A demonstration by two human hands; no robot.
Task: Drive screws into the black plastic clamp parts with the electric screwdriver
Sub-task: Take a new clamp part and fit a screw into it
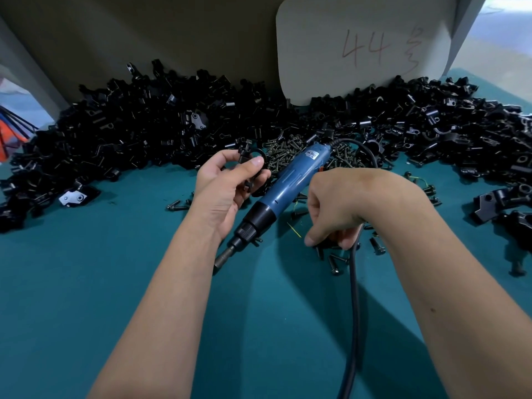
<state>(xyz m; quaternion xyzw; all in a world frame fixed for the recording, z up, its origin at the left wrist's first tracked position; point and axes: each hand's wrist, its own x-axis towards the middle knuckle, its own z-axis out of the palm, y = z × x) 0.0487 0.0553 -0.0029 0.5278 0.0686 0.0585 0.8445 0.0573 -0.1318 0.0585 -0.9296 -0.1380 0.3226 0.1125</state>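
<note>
A teal mat (115, 283) covers the work surface. Behind it stands a grey wall panel (172, 38) — against that leans a pale card (359, 47) marked "44". Left of the panel, something orange (8, 139), too cropped to identify.

Screwdriver (285, 185) on the table (115, 283) between both hands, clamp heap (144, 133) behind, screws (288, 152) before it.

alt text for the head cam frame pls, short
A person's left hand holds a black plastic clamp part while the right hand picks at loose screws on a teal table; a blue electric screwdriver lies between them.
</note>
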